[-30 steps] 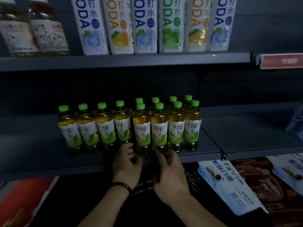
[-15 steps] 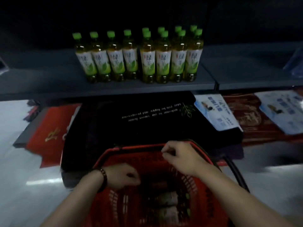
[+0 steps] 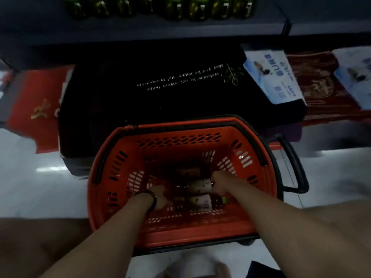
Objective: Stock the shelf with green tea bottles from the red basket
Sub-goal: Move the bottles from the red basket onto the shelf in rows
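Note:
The red basket [image 3: 112, 157] stands on the floor below me, and three green tea bottles lie on their sides in its bottom. My left hand [image 3: 160, 197], with a dark wristband, curls round the base end of the nearest bottle [image 3: 200, 203], whose green cap points right. My right hand [image 3: 219, 183] grips the neck end of the middle bottle [image 3: 197, 185]. A third bottle [image 3: 188, 171] lies beyond them in shadow. Only the lower parts of the stocked green tea bottles [image 3: 192, 9] show at the top, standing on the grey shelf [image 3: 140, 31].
The basket's black pull handle [image 3: 295, 167] sticks out to its right. Beyond the basket lies a black mat with pale lettering [image 3: 160, 97], with a red mat [image 3: 34, 101] to its left. To its right are blue-white packs [image 3: 275, 77] and a dark red mat [image 3: 321, 87]. Pale floor surrounds the basket.
My view has dropped from the shelf to the basket. Both hands left the shelf's bottles, passed the basket's rim and went down inside onto the lying bottles.

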